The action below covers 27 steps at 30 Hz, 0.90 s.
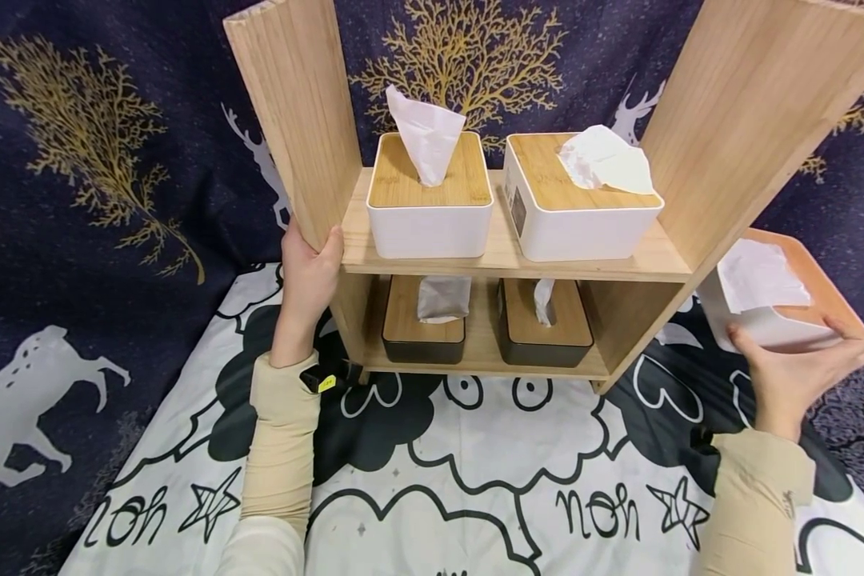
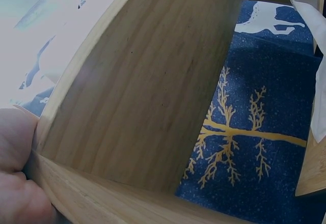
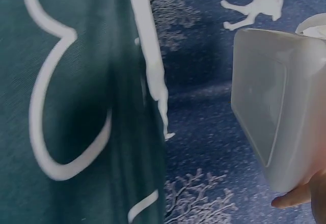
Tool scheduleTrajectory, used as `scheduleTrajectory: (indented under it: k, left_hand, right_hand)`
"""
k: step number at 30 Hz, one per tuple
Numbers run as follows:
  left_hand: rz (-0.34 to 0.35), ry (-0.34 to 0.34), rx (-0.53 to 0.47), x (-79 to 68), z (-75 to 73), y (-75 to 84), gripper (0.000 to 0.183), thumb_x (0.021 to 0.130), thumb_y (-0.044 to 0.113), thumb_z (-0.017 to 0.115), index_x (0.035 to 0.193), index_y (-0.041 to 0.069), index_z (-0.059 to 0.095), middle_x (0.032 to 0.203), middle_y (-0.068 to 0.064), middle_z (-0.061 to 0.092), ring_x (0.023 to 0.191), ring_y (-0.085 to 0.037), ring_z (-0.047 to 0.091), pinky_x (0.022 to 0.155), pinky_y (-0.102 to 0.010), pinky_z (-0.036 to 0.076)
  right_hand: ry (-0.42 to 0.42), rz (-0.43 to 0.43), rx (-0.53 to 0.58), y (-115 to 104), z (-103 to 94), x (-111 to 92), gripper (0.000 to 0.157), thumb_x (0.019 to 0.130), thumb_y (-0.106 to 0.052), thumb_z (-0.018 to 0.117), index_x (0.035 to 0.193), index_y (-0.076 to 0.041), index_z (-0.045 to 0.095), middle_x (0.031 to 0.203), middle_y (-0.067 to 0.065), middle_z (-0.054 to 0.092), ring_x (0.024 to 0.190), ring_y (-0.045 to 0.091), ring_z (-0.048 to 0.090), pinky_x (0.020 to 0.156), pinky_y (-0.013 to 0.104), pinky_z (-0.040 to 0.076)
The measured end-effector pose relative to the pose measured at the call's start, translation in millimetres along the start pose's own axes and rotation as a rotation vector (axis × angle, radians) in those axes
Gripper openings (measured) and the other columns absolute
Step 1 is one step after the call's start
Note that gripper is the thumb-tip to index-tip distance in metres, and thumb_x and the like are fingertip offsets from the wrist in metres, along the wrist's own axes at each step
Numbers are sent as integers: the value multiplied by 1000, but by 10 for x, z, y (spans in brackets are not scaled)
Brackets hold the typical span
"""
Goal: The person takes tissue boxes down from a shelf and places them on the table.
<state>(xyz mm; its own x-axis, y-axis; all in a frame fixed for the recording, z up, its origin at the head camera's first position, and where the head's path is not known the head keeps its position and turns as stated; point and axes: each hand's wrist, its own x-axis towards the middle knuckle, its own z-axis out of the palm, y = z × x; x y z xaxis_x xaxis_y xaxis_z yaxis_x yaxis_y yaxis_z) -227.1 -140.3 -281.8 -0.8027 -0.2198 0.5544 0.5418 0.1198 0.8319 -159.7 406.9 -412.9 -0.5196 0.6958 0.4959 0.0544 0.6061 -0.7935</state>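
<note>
My left hand (image 1: 310,268) grips the left side panel of a wooden shelf (image 1: 583,268), thumb at the panel's front edge. In the left wrist view, part of that hand (image 2: 20,168) shows against the wood. Out beyond the shelf's right side, my right hand (image 1: 806,368) holds a white tissue box (image 1: 821,276) with a wooden lid and a tissue sticking out. The right wrist view shows the box's pale underside (image 3: 260,102) and a finger (image 3: 293,197) on its edge; most of that hand is cut off there.
On the upper board stand two white tissue boxes (image 1: 432,232) (image 1: 590,236) with wooden lids. Two dark tissue boxes (image 1: 423,352) (image 1: 546,354) sit on the lower board. A cartoon-print cloth (image 1: 504,448) lies beneath, and a dark blue patterned cloth (image 1: 151,48) hangs behind.
</note>
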Motion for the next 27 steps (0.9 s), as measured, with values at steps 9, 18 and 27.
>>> scheduleTrajectory:
  k: [9, 18, 27]
  left_hand:
    - [-2, -1, 4, -3, 9, 0, 44, 88, -6, 49, 131, -9, 46, 120, -22, 56, 109, -21, 53, 95, -29, 41]
    - [3, 5, -2, -3, 16, -5, 43, 88, -6, 49, 130, -11, 46, 120, -24, 56, 108, -21, 54, 95, -29, 41]
    - [13, 11, 26, -11, 12, 2, 42, 88, -6, 51, 129, -11, 48, 118, -25, 57, 107, -22, 55, 94, -29, 42]
  right_hand:
    - [-51, 12, -26, 199, 44, 7, 124, 66, -48, 82, 152, -2, 6, 159, 18, 5, 149, 23, -2, 116, 25, -5]
    - [-24, -101, 39, 331, 127, 15, 90, 60, -37, 89, 131, -26, 34, 122, -19, 18, 129, 9, 21, 114, 27, 15]
    - [-105, 23, -34, 420, 134, -33, 108, 64, -39, 87, 146, -14, 21, 134, -11, 16, 140, 19, 12, 118, 30, 8]
